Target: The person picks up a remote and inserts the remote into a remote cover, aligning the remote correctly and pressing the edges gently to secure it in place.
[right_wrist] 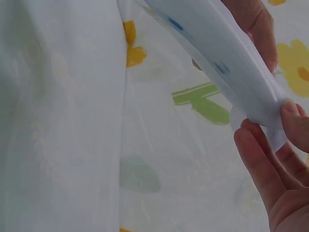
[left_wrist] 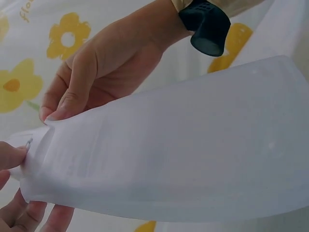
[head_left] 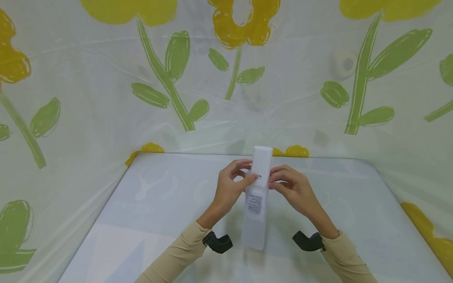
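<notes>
A long, whitish frosted plastic bag (head_left: 254, 232) stands out from between both hands, its rounded white upper end pointing away. Small grey print marks its front, and a tiny dark spot shows near the left thumb. My left hand (head_left: 231, 182) grips the bag's left side, thumb on the front, fingers partly hidden behind. On the opposite edge, my right hand (head_left: 295, 190) pinches with thumb and fingers. In the left wrist view the bag (left_wrist: 183, 150) spreads wide and smooth. Faint blue marks show on the bag (right_wrist: 217, 53) in the right wrist view.
Below the hands lies a pale table (head_left: 159, 236) with faint printed patterns. A white curtain (head_left: 283, 118) with yellow flowers and green leaves hangs behind and on both sides. Black wrist devices (head_left: 218, 243) are worn on both wrists, over beige sleeves (head_left: 177, 251).
</notes>
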Tool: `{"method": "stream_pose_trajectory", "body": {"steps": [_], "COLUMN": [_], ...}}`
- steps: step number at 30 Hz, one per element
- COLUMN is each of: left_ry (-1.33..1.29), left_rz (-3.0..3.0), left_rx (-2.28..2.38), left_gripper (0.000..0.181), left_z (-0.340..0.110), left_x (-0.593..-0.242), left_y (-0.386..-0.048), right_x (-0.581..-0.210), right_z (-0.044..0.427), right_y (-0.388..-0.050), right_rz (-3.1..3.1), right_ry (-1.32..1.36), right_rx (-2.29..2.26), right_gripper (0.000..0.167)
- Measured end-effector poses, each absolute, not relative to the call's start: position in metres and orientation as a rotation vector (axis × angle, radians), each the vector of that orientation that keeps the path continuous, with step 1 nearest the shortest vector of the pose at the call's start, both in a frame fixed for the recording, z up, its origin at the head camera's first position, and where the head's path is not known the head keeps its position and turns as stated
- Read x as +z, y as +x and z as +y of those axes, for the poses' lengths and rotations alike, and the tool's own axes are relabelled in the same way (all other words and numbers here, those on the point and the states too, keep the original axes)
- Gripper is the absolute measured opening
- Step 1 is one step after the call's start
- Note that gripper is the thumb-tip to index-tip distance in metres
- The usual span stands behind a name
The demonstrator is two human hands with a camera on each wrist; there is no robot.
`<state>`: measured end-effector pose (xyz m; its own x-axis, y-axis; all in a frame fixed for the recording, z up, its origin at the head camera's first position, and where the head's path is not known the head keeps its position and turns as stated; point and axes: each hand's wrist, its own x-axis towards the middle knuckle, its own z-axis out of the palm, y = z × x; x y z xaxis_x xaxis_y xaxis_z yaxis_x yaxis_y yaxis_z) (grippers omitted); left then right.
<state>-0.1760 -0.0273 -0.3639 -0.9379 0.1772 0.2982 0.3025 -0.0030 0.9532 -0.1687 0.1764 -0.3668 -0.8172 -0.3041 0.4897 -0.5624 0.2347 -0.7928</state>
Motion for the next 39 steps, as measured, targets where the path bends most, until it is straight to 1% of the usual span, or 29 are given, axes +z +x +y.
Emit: {"method": "stream_pose_trajectory", "body": {"steps": [3, 11, 18, 24, 27, 31, 35, 39], "left_ry": [-0.532, -0.524, -0.516, -0.513, -0.52, -0.523, -0.499, -0.461], "left_rz": [-2.142, -2.136, -2.154, -2.18, -2.168, -2.182, -2.193, -2.151], "left_rx": [-2.088, -2.088, -2.097, -2.089, -2.093, -2.125, -2.159, -2.241], "left_gripper": [0.038, 0.036, 0.036, 0.034, 0.032, 0.033, 0.036, 0.042], "left_z": [-0.027, -0.029, -0.03, -0.03, -0.03, -0.029, -0.029, -0.031], "left_x": [-0.373, -0.377, -0.375, -0.36, -0.36, -0.359, -0.36, -0.362], "left_y": [-0.183, -0.185, -0.183, -0.169, -0.167, -0.164, -0.161, -0.159], "right_x": [-0.372, -0.375, -0.37, -0.368, -0.37, -0.372, -0.37, -0.367], "right_z": [0.179, 0.181, 0.179, 0.175, 0.172, 0.17, 0.169, 0.17], "right_y": [-0.173, -0.178, -0.177, -0.177, -0.178, -0.179, -0.18, -0.18], "right_rz": [-2.274, -2.308, -2.384, -2.365, -2.31, -2.252, -2.233, -2.232], "right_ry": [0.824, 0.79, 0.641, 0.56, 0.521, 0.456, 0.461, 0.471], "right_rx": [1.646, 1.85, 1.969, 2.013, 2.0, 1.952, 1.93, 1.911], "right_gripper": [0.018, 0.009, 0.012, 0.027, 0.036, 0.051, 0.065, 0.068]}}
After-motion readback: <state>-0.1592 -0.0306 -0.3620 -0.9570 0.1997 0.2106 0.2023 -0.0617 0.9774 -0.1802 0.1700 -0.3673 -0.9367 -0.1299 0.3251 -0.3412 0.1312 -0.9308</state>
